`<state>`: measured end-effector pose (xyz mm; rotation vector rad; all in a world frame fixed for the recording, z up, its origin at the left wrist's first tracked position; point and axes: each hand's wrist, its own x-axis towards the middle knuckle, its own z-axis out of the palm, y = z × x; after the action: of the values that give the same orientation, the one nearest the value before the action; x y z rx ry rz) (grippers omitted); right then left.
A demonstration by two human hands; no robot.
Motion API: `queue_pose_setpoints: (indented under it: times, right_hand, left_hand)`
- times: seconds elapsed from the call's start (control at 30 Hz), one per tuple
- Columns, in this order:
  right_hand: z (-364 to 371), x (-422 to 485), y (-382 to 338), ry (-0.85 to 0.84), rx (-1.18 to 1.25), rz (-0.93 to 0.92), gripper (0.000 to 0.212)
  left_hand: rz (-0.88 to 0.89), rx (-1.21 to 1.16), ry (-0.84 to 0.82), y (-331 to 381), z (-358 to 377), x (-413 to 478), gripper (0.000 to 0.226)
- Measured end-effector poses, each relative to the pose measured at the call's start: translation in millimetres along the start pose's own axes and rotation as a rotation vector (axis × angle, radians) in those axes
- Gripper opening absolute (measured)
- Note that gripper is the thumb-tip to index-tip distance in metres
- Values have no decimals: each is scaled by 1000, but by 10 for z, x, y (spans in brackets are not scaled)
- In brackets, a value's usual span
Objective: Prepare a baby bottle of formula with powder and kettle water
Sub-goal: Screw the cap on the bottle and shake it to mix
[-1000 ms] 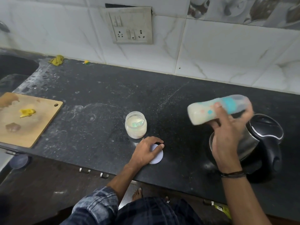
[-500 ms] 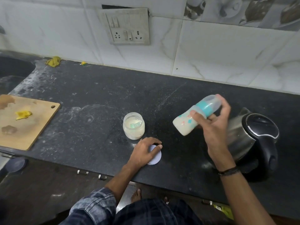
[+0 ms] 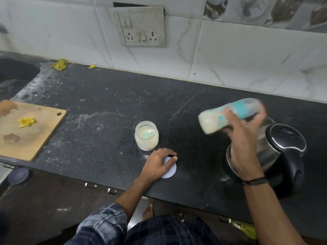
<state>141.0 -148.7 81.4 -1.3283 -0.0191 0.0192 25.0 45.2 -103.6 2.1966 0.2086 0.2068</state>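
bottle [image 3: 211, 122] sits gripped sideways in right hand [image 3: 246, 140], left hand [image 3: 156, 165] resting loosely on lid [image 3: 170, 171].

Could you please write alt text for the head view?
A person's right hand grips a tilted, blurred baby bottle of milky liquid beside a kettle; the left hand rests on a lid near an open powder jar.

A dark speckled stone countertop [image 3: 106, 103], streaked with white residue, is backed by a wall of white marbled tiles [image 3: 247, 59]. On the wall a grimy switch and socket panel [image 3: 141, 27] is mounted, with a band of printed picture tiles [image 3: 283, 11] at upper right. A dark sink [image 3: 14, 75] is set into the counter at far left, a wooden cutting board [image 3: 35, 137] is laid near it, and dark cabinet fronts [image 3: 44, 200] with metal handles [image 3: 90, 185] are seen below the counter edge.
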Motion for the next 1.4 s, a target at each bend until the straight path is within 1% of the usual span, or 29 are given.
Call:
queue_pose_setpoints:
  times: [0.03, 0.07, 0.1, 0.2, 0.23, 0.27, 0.3, 0.33, 0.37, 0.4, 0.47, 0.53, 0.57, 0.63, 0.67, 0.7, 0.8, 0.83, 0.87, 0.93, 0.97, 1.0, 1.1, 1.13, 1.17, 1.27, 1.3, 1.33, 1.4]
  right_hand:
    - [-25, -6, 40, -91, -70, 36, 74]
    - [-51, -35, 54, -131, -97, 41, 76]
    - [-68, -55, 52, -103, -70, 14, 79]
    - [-43, -77, -35, 133, 159, -122, 82]
    - [-44, -62, -40, 172, 185, -137, 82]
    - [-43, -45, -32, 161, 156, -118, 80]
    - [-32, -37, -12, 87, 78, -69, 79]
    - [-27, -49, 6, -27, -12, -17, 78]
    - [-34, -70, 20, -99, -57, 14, 79]
    - [-44, -97, 18, -106, -51, 12, 82]
    - [-25, -117, -19, 13, 97, -43, 86]
    - [-17, -90, -6, 114, 154, -63, 79]
    - [-7, -72, 13, 96, 115, -37, 77]
    - [-1, -63, 54, -80, -42, 44, 77]
    - [-3, -78, 52, -122, -73, 52, 77]
    - [-5, -86, 38, -103, -50, 32, 77]
    - [23, -74, -48, 117, 174, -74, 75]
    - [24, -57, -50, 140, 186, -80, 75]
    - [34, -47, -40, 104, 147, -58, 77]
    - [23, -35, 11, -92, -36, 29, 77]
    - [4, -43, 22, -144, -81, 41, 77]
    - [-13, -54, 13, -128, -67, 23, 76]
    - [15, -64, -43, 104, 164, -65, 73]
    - [25, -68, -38, 134, 180, -75, 74]
    - [35, -70, -6, 113, 144, -58, 74]
    - [48, -115, 61, -144, -69, 40, 78]
    - [36, -130, 54, -151, -62, 18, 81]
    - [35, -132, 31, -107, -6, -27, 82]
    - [47, -125, -25, 37, 153, -89, 80]
  left_hand:
    - [1, -5, -2, -4, -4, 0, 25]
    - [5, -7, -8, -2, -9, -1, 25]
    - [7, -6, -10, 3, -12, 0, 25]
    - [2, 1, -5, 13, -6, 5, 26]
    - [-1, 0, -4, 13, -3, 6, 26]
    - [-1, -3, -3, 14, -3, 5, 26]
    - [2, -5, -1, 10, -4, 0, 25]
    - [4, -7, -1, 7, -6, -3, 25]
    - [4, -9, -5, 7, -9, -4, 25]
    - [3, -11, -10, 14, -12, -4, 26]
    - [1, -3, -13, 21, -13, 1, 25]
    - [0, 8, -12, 19, -12, 8, 24]
    - [0, 7, -11, 14, -13, 7, 24]
    - [3, -1, -6, 5, -12, -2, 26]
    - [4, -5, -8, 7, -15, -3, 26]
    - [3, -8, -11, 11, -16, -3, 26]
    - [-2, -4, -5, 17, -5, 0, 24]
    - [-3, -1, -6, 18, -5, 3, 24]
    - [-1, 0, -7, 14, -8, 2, 24]
    - [8, 2, -8, 3, -12, -3, 27]
    - [11, 1, -11, 5, -16, -1, 28]
    - [11, 0, -15, 14, -19, 1, 29]
    - [8, 4, -6, 26, -15, 9, 28]
    - [8, 7, -6, 24, -12, 9, 28]
    - [8, 7, -7, 18, -10, 6, 27]
    - [0, -7, -6, -3, -7, -1, 25]
    - [-4, -9, -8, 0, -7, 1, 25]
    - [-5, -7, -9, 4, -8, 5, 26]
    - [-3, 1, -3, 5, -2, 7, 25]
